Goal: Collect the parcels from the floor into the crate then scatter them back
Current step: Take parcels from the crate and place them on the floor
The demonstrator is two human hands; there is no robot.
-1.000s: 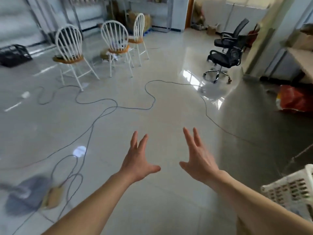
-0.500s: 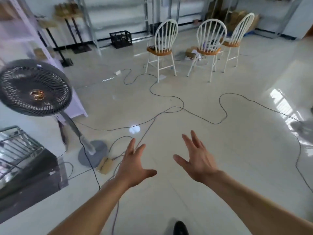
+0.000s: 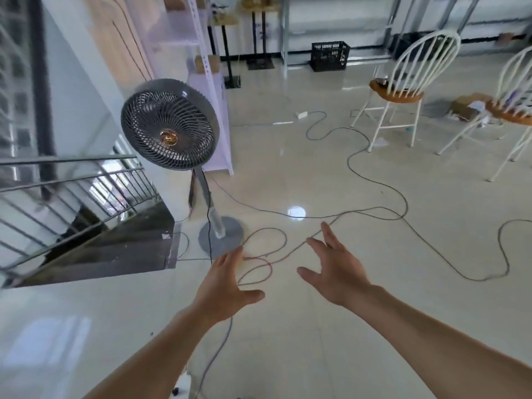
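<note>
We find the grip of the left hand and of the right hand unchanged: spread and empty above the cables. The view has swung left. The pedestal fan now stands nearer centre and the white chairs at the right edge. A cardboard parcel lies on the floor between them.

No legible text, label, brand, number or sign. The standing fan at 10 o'clock and the black crate at 12 o'clock show no readable marking.
</note>
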